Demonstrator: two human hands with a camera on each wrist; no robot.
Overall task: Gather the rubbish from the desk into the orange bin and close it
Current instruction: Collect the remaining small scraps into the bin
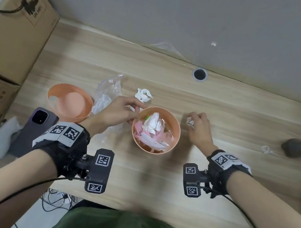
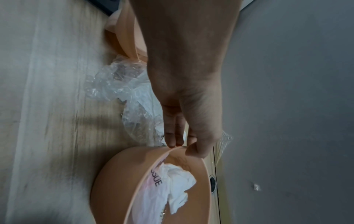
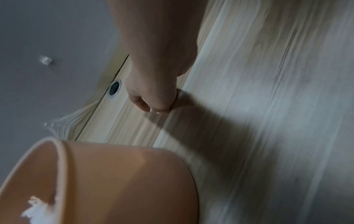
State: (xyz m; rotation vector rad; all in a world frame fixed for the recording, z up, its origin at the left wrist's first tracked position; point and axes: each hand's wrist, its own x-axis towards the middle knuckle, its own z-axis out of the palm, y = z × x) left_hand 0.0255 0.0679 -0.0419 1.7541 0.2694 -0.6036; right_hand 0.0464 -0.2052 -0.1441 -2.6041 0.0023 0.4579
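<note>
The orange bin stands in the middle of the desk, filled with white tissues and pink wrappers. My left hand pinches its left rim between thumb and fingers. The bin's orange lid lies upside down on the desk to the left. My right hand is to the right of the bin, fingers curled round a crumpled white paper ball. A crumpled white tissue lies behind the bin, and a clear plastic bag lies between lid and bin.
A purple phone and a white controller lie at the left edge. Cardboard boxes stand on the left. A dark grey lump, a small clear scrap and boxes sit at the right. A cable hole is at the back.
</note>
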